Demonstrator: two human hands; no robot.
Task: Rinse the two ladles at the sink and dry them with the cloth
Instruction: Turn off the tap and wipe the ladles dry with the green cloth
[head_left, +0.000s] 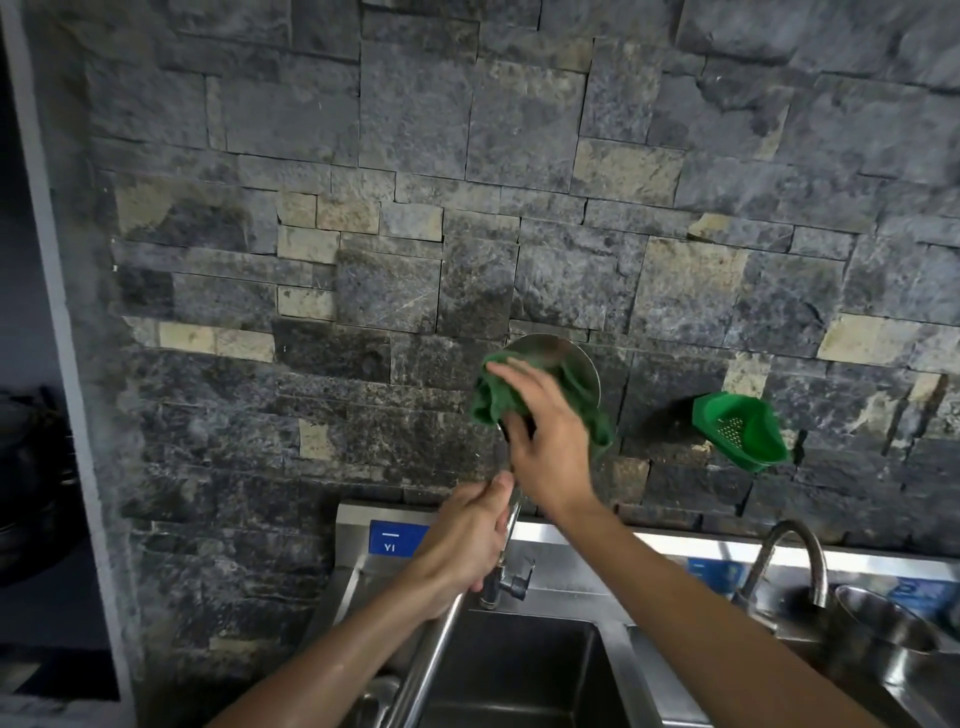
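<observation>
While your left hand (462, 540) grips the ladle (550, 358) handle low, its long axis rising toward the wall, your right hand (545, 431) presses the green cloth (491, 400) over the bowl, apparently above the sink (519, 670).

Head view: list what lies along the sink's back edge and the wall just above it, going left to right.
Blue label → left hand gripping the ladle handle → right hand pressing the green cloth on the ladle bowl → green strainer basket → curved faucet → metal pot.
</observation>
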